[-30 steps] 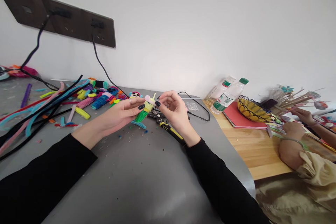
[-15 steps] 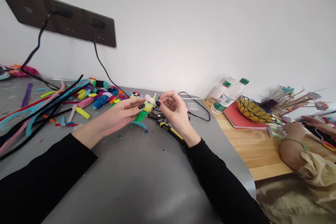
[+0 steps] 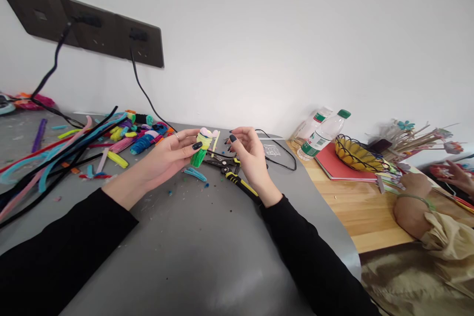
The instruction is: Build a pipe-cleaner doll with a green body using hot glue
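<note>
My left hand (image 3: 166,158) is closed on a small pipe-cleaner figure (image 3: 200,155), pinched between thumb and fingers above the table. Its lower part is bright green, the middle yellow, and two pink rounded bits sit on top. A pale yellow strip (image 3: 215,144) shows at its right side; I cannot tell how it is joined. My right hand (image 3: 250,150) is just to the right, apart from the figure, with fingers loosely bent, spread from the thumb and holding nothing I can see. Beneath the hands lie yellow-and-black pliers (image 3: 241,183) and a light blue pipe-cleaner piece (image 3: 195,174).
Long pipe cleaners (image 3: 70,143) and colourful fuzzy pieces (image 3: 142,140) cover the left of the grey table. Cables run from a wall socket panel (image 3: 111,39). Rightward stand water bottles (image 3: 324,136), a red folder (image 3: 333,163), a yellow basket (image 3: 357,155) and a co-worker's arm (image 3: 413,207).
My right hand's fingertips have drawn away from the figure and opened. The figure, still in my left hand, has turned more upright, showing both pink bits, and shifted slightly left.
</note>
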`<state>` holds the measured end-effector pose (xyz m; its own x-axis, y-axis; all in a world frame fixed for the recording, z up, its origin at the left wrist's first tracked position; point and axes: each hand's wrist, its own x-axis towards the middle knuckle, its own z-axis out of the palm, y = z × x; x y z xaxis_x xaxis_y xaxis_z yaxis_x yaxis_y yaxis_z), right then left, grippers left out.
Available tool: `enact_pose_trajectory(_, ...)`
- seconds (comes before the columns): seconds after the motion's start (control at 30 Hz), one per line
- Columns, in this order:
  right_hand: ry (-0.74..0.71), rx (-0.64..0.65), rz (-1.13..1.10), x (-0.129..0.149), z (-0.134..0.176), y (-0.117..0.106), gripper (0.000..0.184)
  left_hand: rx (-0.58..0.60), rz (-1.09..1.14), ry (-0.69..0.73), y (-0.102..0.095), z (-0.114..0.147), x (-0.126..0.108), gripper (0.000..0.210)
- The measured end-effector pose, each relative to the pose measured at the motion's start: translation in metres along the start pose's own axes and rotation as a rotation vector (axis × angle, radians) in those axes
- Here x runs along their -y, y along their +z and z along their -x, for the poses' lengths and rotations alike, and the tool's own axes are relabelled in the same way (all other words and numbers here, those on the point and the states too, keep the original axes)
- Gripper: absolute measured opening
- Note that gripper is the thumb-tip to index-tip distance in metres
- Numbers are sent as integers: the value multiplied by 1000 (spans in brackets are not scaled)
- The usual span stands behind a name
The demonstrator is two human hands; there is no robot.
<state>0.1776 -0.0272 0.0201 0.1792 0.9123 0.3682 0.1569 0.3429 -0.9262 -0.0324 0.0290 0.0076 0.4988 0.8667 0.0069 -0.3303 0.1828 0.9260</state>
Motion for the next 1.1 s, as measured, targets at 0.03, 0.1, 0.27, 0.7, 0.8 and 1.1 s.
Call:
enact_pose_trajectory(0.03, -14, 16, 38, 0, 1, 1, 21, -22, -40, 31, 0, 0, 0, 49)
enact_pose_trajectory(0.1, -41, 102, 124, 1, 3, 4, 19, -74, -144, 102, 1, -1, 0, 57)
enact_pose_trajectory(0.27, -56, 319, 228, -1, 12, 16, 23, -161, -362, 266, 4, -1, 1, 73)
enact_pose_trajectory(0.7, 230, 291, -116, -19, 8, 25, 31, -148, -387, 338, 8, -2, 7, 75)
enact_pose_trajectory(0.8, 298, 280, -230, -17, 5, 22, 39, -183, -403, 290, 8, -1, 4, 78)
enact_pose_trajectory(1.1, 322, 288, -266, -14, 5, 20, 46, -86, -572, 142, 7, -1, 7, 60)
